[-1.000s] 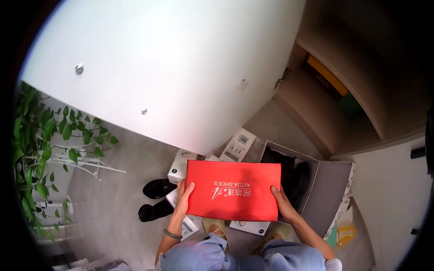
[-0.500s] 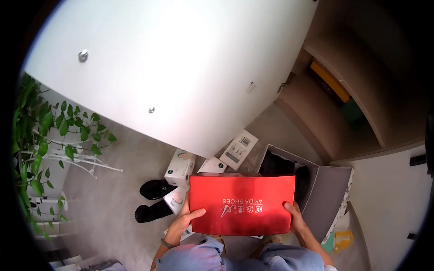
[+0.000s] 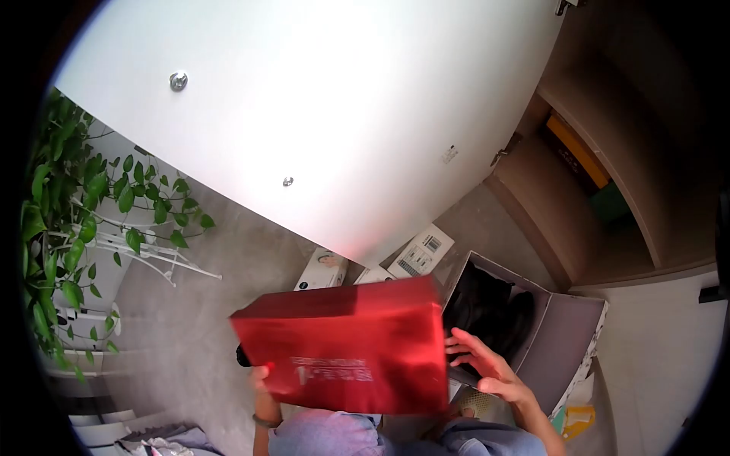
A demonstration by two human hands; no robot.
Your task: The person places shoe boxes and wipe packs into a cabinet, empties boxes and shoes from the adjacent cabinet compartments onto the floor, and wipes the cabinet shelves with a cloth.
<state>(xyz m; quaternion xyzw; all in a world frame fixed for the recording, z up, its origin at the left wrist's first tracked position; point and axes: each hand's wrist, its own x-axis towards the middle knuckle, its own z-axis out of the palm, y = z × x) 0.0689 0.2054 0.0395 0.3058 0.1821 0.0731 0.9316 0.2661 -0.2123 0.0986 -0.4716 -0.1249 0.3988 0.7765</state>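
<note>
A red shoe box (image 3: 357, 349) with white lettering on its lid is tilted in front of my knees. My left hand (image 3: 262, 377) grips its lower left side, thumb on the lid and the other fingers hidden behind it. Just off the box's right end, my right hand (image 3: 487, 366) is open with its fingers spread. Beside that hand stands an open grey-lined box (image 3: 541, 327) with black shoes (image 3: 487, 304) inside. White printed boxes (image 3: 423, 251) lie on the floor behind the red box.
A white cabinet door (image 3: 304, 114) swings across the upper view. Brown shelves (image 3: 547, 205) to the right hold a yellow-edged box (image 3: 582, 152). At left, a leafy plant (image 3: 84, 197) trails over a white metal stand (image 3: 163, 258). A yellow packet (image 3: 579, 420) lies at lower right.
The red box has shifted left and tilted, showing its far side. My right hand has let go of its right edge and opened. The view has turned slightly.
</note>
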